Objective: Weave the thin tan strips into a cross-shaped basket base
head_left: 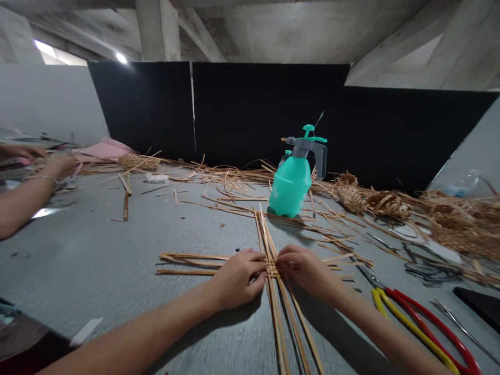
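Looking forward and down across a grey table [78, 271] at two bare hands meeting near the bottom middle of the view. Gripping a small woven patch of cane strips [272, 269] from opposite sides, left hand [238, 278] and right hand [307, 273] both closed, with fingers curled inward and fingertips nearly meeting over the weave, hiding part of it. Lying between the two hands, about equally near each, with neither clearly closer. Running through the patch along its long axis, a bundle of flat strips [283, 317] stretching from near the person's body toward the far side of the table, tilted slightly off straight. Crossing that bundle at the weave, shorter strips [187, 263] reaching sideways, longest past the left hand, with shorter ends poking out past the right. Standing upright just beyond the far ends of the bundle, a teal pump sprayer [291, 182]. Resting to the right of the right forearm [375, 328], scissors with red and yellow handles [410, 327]. Scattered along the far side of the table, loose strips [234, 179] and small woven pieces [349, 198]. Reaching in from the left edge of the view, another person's hand [58, 165], apart from the two central hands and resting among more strips.
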Demonstrator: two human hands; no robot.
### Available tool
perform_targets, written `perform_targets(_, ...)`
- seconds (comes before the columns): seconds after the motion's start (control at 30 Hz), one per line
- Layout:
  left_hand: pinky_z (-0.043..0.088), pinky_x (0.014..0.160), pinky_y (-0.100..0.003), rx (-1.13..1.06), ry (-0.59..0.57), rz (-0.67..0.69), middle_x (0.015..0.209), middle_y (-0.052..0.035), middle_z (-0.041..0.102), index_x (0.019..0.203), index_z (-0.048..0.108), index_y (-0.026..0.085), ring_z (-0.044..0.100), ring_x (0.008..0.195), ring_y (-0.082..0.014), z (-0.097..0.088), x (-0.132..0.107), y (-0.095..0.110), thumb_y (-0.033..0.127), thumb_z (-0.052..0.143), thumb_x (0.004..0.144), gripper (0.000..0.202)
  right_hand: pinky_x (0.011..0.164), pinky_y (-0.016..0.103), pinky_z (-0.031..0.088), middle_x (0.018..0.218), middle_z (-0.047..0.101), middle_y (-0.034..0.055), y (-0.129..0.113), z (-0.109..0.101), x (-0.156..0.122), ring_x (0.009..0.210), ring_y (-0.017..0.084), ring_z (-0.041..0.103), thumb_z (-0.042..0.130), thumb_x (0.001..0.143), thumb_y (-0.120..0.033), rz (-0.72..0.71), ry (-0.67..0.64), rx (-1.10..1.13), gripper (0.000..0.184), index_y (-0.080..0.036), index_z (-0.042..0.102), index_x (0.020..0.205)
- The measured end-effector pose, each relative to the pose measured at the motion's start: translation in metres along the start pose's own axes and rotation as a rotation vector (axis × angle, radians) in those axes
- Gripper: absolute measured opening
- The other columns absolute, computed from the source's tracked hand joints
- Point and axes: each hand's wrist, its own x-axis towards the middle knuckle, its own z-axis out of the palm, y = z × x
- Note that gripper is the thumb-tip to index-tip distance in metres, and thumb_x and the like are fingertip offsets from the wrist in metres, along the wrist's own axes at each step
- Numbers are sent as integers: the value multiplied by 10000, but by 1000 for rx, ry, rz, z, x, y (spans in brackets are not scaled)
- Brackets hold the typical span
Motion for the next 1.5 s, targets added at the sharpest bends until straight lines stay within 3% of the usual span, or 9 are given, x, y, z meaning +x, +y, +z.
perform_targets(0.23,272,1031,-442,89,-54,-6,1205,-79,556,1125,531,186,487,1138,-216,-1,2,-10,166,367,882,294,666,294,451,806,619,61,11,10,9,755,183,567,486,793,-144,150,84,-108,145,-163,624,832)
perform_targets(0.43,242,1032,-454,84,-52,1,1141,-69,574,1106,503,191,510,1084,-208,1,4,-8,196,367,899,247,649,269,445,799,586,48,17,17,6,723,159,554,481,779,-113,94,126,-56,116,-170,580,801)
perform_targets(0.63,418,796,-316,-69,47,-203,952,-47,587,860,557,159,543,903,-197,11,18,-10,280,552,821,127,647,281,428,761,544,35,16,17,3,708,162,508,507,802,-188,119,81,-32,44,-175,534,770)
perform_targets(0.9,369,854,-344,-88,24,-304,1008,-29,561,871,547,180,511,975,-201,11,21,-9,267,571,814,108,741,316,418,905,535,59,17,20,4,846,190,512,488,827,-171,68,25,-102,121,-200,557,922)
perform_targets(1.27,376,849,-350,-15,10,-275,999,-33,543,864,550,173,511,979,-212,15,21,-12,288,564,830,120,738,341,369,924,565,57,13,26,7,865,209,498,418,859,-155,128,-31,-257,138,-204,543,893)
perform_targets(1.5,354,904,-386,-9,46,-183,1040,-44,589,924,555,172,524,1006,-210,15,16,-9,286,528,852,137,769,356,401,938,566,70,5,24,1,884,210,521,445,853,-180,73,83,-189,127,-194,552,920)
